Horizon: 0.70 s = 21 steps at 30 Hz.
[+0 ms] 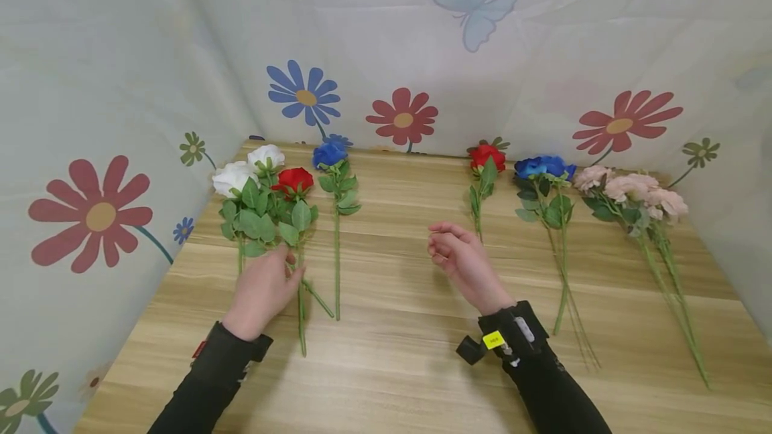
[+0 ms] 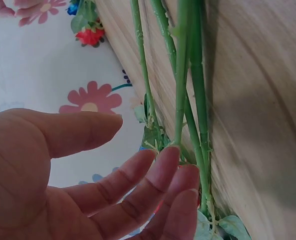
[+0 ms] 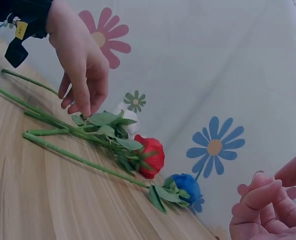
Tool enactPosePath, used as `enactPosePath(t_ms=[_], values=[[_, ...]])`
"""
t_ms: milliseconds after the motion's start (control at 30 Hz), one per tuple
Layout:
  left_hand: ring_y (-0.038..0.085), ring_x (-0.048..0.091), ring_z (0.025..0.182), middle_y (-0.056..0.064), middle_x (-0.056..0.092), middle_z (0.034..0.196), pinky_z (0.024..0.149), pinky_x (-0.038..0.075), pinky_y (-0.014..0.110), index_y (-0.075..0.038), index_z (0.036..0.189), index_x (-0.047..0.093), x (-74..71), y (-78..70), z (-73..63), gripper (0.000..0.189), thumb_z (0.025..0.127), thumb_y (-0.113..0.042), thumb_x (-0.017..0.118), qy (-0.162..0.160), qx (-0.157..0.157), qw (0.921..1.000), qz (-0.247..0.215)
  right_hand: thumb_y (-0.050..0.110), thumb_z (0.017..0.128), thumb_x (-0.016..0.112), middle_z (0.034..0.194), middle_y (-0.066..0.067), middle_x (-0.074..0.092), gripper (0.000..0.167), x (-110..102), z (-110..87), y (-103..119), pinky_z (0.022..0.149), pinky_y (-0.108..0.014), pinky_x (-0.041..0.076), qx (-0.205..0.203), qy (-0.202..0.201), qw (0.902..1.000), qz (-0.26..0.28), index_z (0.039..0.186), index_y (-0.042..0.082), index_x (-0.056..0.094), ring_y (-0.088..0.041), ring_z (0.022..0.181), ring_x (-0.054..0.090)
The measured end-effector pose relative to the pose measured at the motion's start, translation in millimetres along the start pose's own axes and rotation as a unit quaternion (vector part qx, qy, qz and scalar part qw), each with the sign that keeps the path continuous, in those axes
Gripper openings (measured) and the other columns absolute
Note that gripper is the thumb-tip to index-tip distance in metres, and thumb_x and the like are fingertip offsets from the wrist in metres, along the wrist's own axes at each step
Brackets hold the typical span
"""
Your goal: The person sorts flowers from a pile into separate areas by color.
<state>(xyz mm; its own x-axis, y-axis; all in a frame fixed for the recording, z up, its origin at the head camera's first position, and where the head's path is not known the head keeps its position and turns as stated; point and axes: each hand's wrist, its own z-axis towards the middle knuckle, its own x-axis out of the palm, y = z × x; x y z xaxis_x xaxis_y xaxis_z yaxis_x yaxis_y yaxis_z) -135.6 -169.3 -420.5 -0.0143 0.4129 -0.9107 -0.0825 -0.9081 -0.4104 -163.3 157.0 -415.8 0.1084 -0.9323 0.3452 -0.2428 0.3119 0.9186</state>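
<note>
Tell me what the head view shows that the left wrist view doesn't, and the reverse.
Only the head view shows the pink flowers, the white roses and the printed butterfly. Only the left wrist view shows the left palm. Both show the left hand, at least part of the right hand, green stems and a red bloom.

Free tabletop (image 1: 386, 300) between leftmost blue rose (image 1: 337, 230) and right grip (image 1: 463, 263), leaves (image 1: 256, 225) crowding left grip (image 1: 263, 293)
</note>
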Motion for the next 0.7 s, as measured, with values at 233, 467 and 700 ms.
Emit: enactPosePath(t_ms=[233, 467, 700], values=[[0.015, 0.051, 0.052, 0.005, 0.062, 0.067, 0.047, 0.036, 0.027, -0.002, 0.087, 0.069, 5.4, -0.1, -2.1, 0.028, 0.098, -0.027, 0.064, 0.058, -0.021, 0.9979, 0.018, 0.003, 0.102, 0.048, 0.083, 0.005, 0.062, 0.012, 6.7, 1.6, -9.3, 0.062, -0.015, 0.044, 0.011, 0.011, 0.9999, -0.004, 0.108, 0.007, 0.058, -0.005, 0.071, 0.058], [0.016, 0.048, 0.051, 0.002, 0.055, 0.062, 0.047, 0.034, 0.027, -0.007, 0.074, 0.065, 9.9, 1.9, -1.7, 0.032, 0.098, -0.028, 0.063, 0.080, -0.026, 0.9962, 0.018, 0.005, 0.103, 0.048, 0.087, 0.005, 0.060, 0.013, 9.5, 3.0, -15.4, 0.065, -0.016, 0.044, 0.019, 0.028, 0.9991, -0.026, 0.105, 0.012, 0.058, -0.006, 0.074, 0.057], [0.012, 0.037, 0.047, -0.005, 0.036, 0.053, 0.046, 0.027, 0.025, -0.016, 0.055, 0.047, 13.2, 3.7, -0.5, 0.047, 0.098, -0.026, 0.063, 0.089, -0.039, 0.9953, 0.007, 0.007, 0.104, 0.047, 0.088, 0.005, 0.060, 0.013, 9.2, 3.8, -17.6, 0.067, -0.016, 0.045, 0.027, 0.039, 0.9983, -0.034, 0.104, 0.014, 0.058, -0.005, 0.075, 0.057]])
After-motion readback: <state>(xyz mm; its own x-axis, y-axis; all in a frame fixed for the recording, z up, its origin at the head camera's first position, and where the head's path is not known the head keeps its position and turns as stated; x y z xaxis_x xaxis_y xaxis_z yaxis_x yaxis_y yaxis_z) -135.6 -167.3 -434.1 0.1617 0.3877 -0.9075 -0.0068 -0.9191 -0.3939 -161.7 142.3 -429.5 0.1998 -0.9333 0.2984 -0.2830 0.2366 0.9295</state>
